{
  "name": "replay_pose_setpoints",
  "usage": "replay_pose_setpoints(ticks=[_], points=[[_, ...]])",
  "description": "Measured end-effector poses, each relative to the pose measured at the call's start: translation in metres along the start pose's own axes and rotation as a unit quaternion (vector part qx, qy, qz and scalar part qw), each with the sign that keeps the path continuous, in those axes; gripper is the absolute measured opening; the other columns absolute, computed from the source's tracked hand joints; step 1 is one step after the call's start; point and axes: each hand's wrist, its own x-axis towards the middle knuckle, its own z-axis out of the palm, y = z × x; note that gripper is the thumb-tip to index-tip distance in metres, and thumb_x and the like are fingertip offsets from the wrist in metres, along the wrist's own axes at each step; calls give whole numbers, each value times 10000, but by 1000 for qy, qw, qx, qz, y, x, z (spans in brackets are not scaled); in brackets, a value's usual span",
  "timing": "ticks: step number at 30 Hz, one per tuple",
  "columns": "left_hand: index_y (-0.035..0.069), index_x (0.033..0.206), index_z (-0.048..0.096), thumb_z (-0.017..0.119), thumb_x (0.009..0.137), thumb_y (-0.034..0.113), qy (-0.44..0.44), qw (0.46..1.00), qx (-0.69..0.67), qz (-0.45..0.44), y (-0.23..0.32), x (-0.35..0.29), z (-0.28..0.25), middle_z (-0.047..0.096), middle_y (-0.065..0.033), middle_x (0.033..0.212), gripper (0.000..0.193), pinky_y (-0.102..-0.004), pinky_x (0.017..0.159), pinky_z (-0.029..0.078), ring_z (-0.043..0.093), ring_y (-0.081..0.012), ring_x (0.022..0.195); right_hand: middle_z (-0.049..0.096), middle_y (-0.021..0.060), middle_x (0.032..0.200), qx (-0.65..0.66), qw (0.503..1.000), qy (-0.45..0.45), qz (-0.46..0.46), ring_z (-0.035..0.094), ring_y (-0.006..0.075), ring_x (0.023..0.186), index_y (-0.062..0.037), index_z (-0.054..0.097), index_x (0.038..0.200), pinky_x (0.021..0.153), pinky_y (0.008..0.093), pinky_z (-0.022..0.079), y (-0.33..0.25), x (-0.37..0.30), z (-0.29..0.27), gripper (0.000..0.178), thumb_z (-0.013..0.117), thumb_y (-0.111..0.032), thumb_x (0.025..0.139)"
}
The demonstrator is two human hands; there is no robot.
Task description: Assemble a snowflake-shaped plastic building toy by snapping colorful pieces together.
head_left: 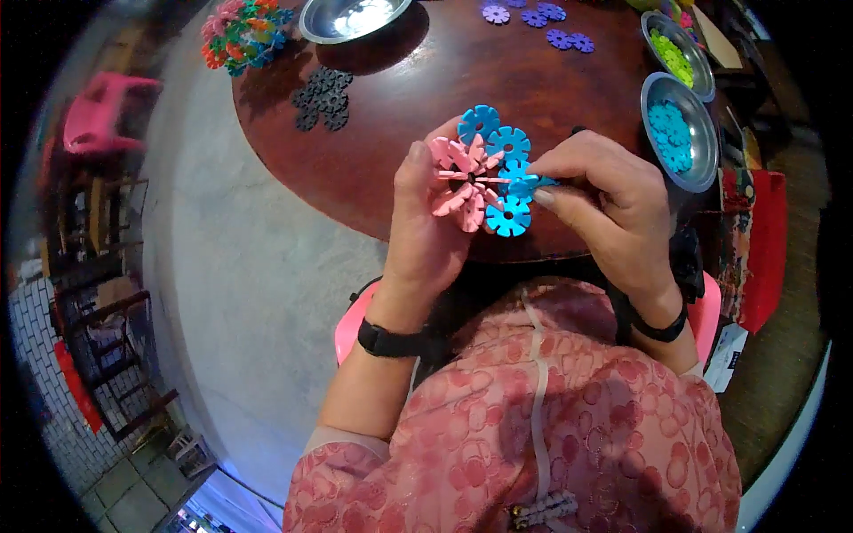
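Notched plastic discs in pink and blue are joined into a flower-like cluster, held above the near edge of the table. My left hand (426, 213) grips the pink part (468, 191) from the left, its thumb upright beside the discs. Blue discs (509, 142) fan along the cluster's right side, one at the top and one at the bottom. My right hand (613, 209) pinches a blue disc (526, 184) edge-on between thumb and index finger, against the middle of the cluster. Whether that disc is fully slotted in, I cannot tell.
On the brown round table (373, 115) lie black discs (322, 98) and purple discs (569, 40). A metal bowl (351, 19) stands at the back. To the right are a bowl of blue discs (671, 133) and a bowl of green discs (673, 58). A multicoloured assembly (247, 35) sits far left.
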Motion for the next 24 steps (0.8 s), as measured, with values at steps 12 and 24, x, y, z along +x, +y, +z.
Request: replay_pose_setpoints(ticks=[12,24], points=[[35,1178,531,503,878,550,29,999,-33,25,-2,-3,-1,603,-61,1041,597,-253,691,490,601,-151,944,633,102,824,26,1000,1,-8,615,229,714,-8,636,889,639,298,474,-6,9,14,142,659,-19,750],[60,1092,560,547,838,577,63,998,11,29,-2,-4,6,612,-37,977,575,-177,511,424,558,-72,705,622,99,796,54,998,7,12,616,208,698,-5,631,865,615,288,470,-6,9,16,121,658,-2,747]])
